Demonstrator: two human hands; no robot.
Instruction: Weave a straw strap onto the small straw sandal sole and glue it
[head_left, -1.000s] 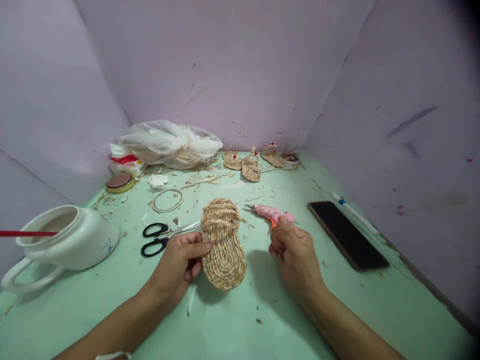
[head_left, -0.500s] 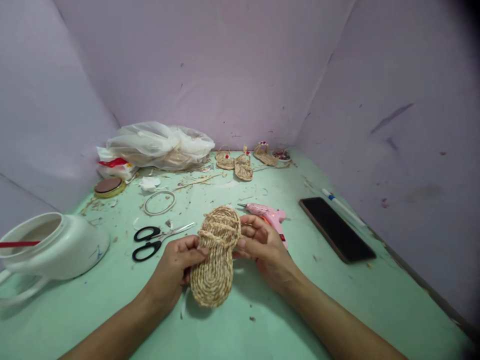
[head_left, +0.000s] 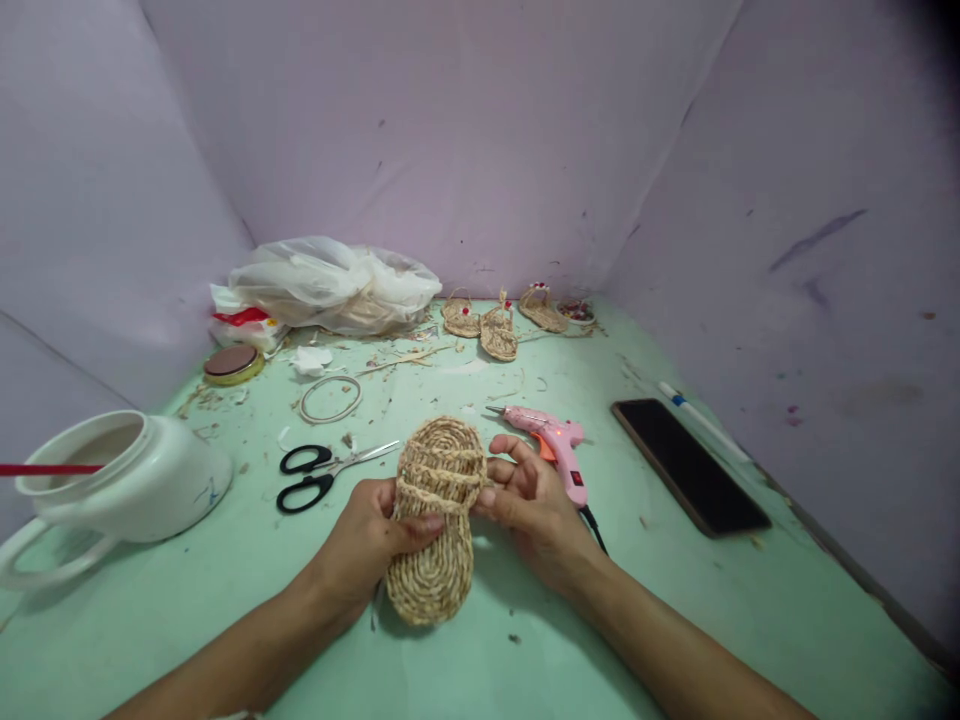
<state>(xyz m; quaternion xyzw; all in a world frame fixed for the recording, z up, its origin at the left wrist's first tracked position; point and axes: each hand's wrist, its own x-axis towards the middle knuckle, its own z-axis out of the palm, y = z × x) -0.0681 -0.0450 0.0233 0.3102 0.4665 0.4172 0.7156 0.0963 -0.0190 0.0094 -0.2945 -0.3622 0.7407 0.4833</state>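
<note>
A sandal-shaped piece of woven straw point(head_left: 431, 570), with braided straps across its upper half, is held up over the green table. My left hand point(head_left: 371, 535) grips it by the left edge, thumb lying on its face. At the right edge, by the strap ends, my right hand point(head_left: 534, 505) pinches with thumb and forefinger, its other fingers curled loosely. A pink glue gun point(head_left: 551, 440) with an orange trigger and a lit light lies just beyond my right hand. Black-handled scissors point(head_left: 319, 480) rest to the left of the woven sandal.
A white pot point(head_left: 165, 480) with a red stick stands at the left. A phone point(head_left: 690, 465) and a white pen point(head_left: 705, 425) lie at the right. Small straw sandals point(head_left: 499, 335), a plastic bag point(head_left: 337, 285), a ring point(head_left: 330, 400) and a round lid point(head_left: 234, 365) lie farther back.
My right hand has left the glue gun, which now lies on the table, and has come to the sandal's right edge. The sandal has come slightly lower; the camera view has shifted.
</note>
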